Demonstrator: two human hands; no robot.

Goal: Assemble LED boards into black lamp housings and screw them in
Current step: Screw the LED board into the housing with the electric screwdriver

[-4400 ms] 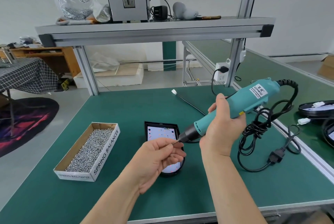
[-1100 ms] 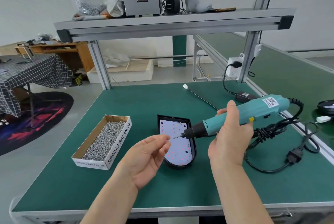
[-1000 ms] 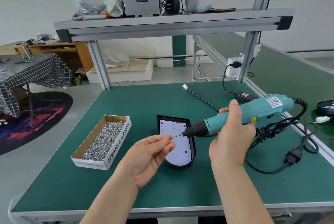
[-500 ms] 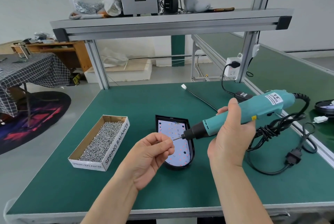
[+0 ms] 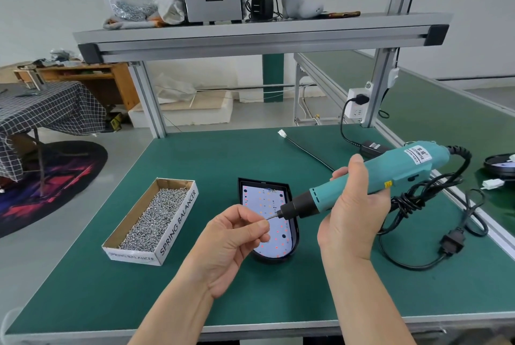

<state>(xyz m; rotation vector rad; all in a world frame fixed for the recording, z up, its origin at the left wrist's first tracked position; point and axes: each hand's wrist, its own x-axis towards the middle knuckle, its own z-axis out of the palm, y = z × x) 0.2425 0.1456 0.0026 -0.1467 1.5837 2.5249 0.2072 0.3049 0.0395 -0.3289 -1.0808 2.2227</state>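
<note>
A black lamp housing [image 5: 295, 222] lies on the green bench with a white LED board [image 5: 262, 202] seated inside it. My right hand [image 5: 354, 213] grips a teal electric screwdriver [image 5: 370, 174], held above the housing with its bit pointing left. My left hand [image 5: 234, 238] is raised in front of the housing, its thumb and fingertips pinched together at the tip of the bit. A screw between those fingers is too small to make out.
A cardboard box [image 5: 178, 222] full of small screws sits left of the housing. The screwdriver's coiled black cable and plug [image 5: 451, 241] lie at the right. A black wire with a white connector [image 5: 281, 132] lies behind. Another lamp housing [image 5: 498, 166] sits at the far right edge.
My left hand's fingers have curled and closed onto the screwdriver's bit tip; a second ago they were looser and just short of it. The screwdriver has stayed nearly still.
</note>
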